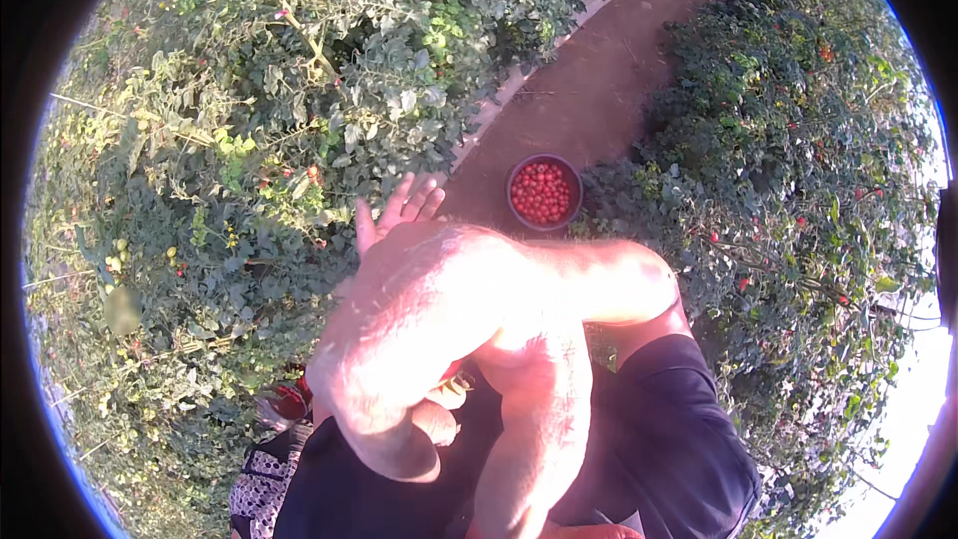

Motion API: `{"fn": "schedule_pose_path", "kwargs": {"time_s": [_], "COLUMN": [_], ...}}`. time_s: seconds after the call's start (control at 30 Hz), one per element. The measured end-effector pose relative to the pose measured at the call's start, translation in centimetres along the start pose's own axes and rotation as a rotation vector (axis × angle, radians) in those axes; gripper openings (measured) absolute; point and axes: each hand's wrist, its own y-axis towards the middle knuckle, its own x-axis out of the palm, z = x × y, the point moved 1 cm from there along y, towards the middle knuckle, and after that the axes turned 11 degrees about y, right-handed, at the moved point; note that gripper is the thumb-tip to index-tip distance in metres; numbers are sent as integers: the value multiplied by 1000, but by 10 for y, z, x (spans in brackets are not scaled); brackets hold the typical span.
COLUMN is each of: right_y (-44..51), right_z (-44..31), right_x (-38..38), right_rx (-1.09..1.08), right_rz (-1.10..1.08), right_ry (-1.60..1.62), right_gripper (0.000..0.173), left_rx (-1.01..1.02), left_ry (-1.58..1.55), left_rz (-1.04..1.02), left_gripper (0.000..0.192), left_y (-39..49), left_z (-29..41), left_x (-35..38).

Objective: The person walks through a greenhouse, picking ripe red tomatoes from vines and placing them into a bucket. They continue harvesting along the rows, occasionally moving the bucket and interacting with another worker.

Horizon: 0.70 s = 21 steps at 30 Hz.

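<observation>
A hand that looks like my left hand [400, 213] has its fingers spread beside the leafy tomato plants [359, 142], apparently holding nothing. Strong light washes out the bare arms [456, 292] that cross over my lap, so their outlines run together. My right hand is out of view, seemingly hidden among them. Beyond the arms, a dark round bucket [578, 193] stands on the soil, holding many small red tomatoes [540, 195]. Under the left forearm a sliver of something red shows, too covered to name. Dark clothing [681, 412] covers my legs.
A brown dirt path [591, 97] runs towards the upper right, with a pale strip [516, 82] along its left side. Dense plants [778, 150] bearing red fruit border the right. At lower left are a red object [288, 402], partly covered, and spotted fabric [262, 490].
</observation>
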Motion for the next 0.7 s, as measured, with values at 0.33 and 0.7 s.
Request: {"fn": "schedule_pose_path", "kwargs": {"time_s": [0.33, 0.7], "right_y": [16, 0], "right_z": [-16, -20], "right_x": [19, 23], "right_rx": [-165, -243], "right_rz": [48, 67], "right_ry": [345, 430], "right_gripper": [30, 35], "left_rx": [-59, -66], "left_ry": [165, 200], "left_rz": [190, 223], "left_gripper": [89, 90], "left_y": [13, 17], "left_z": [-19, -29], "left_x": [27, 33]}}
